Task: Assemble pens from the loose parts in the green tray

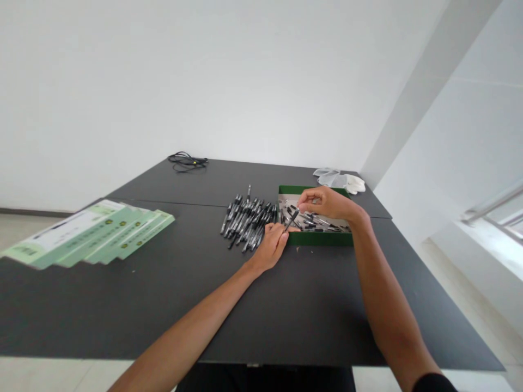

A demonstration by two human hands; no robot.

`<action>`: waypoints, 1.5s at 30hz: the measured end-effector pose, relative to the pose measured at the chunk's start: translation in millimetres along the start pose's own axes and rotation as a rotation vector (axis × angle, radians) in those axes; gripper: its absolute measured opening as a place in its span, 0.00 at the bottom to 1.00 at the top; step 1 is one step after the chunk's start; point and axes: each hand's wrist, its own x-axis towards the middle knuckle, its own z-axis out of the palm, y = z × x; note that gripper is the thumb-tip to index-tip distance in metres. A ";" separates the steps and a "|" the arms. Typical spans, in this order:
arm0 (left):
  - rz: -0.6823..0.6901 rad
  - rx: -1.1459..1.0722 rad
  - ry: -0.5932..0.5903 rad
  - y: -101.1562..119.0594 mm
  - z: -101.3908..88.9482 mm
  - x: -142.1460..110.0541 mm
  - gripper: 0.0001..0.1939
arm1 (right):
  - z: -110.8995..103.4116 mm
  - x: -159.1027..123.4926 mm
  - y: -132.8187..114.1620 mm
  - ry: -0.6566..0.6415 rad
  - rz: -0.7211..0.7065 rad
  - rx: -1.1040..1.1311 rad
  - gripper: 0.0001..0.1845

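Pen [291,219] is held tilted in the left hand [273,244], beside the box's near left corner, well in from the desk's [306,305] near edge. Piled pens [245,220] are laid to its left. Within the green box [322,238], slim pieces [316,220] are scattered; above them the right hand [327,201] is pinched, contents indeterminable. Pieces should be picked singly, the pen held steady. White cloth-like items [354,185] are noted near the desk's far right corner.
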 end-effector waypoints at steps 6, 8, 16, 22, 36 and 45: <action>0.004 0.018 0.012 -3.7 2.4 -0.5 0.23 | 9.0 1.0 -6.8 0.008 0.053 -0.123 0.17; 0.005 0.019 0.004 -3.2 1.9 -0.4 0.24 | 12.7 2.9 -7.9 0.006 0.093 -0.190 0.25; -0.013 0.002 -0.027 -0.8 -0.4 0.2 0.26 | 10.4 0.8 -9.2 -0.005 0.035 -0.134 0.19; 0.003 0.015 -0.010 -1.6 -0.5 0.4 0.25 | 9.5 1.7 -6.4 -0.050 0.010 -0.092 0.09; 0.000 0.021 -0.002 -4.1 1.4 -0.2 0.25 | 14.9 4.3 -9.4 -0.069 0.005 -0.103 0.14; 0.025 0.040 0.006 -4.0 1.6 -0.2 0.24 | 14.3 3.5 -10.8 -0.068 0.060 -0.191 0.22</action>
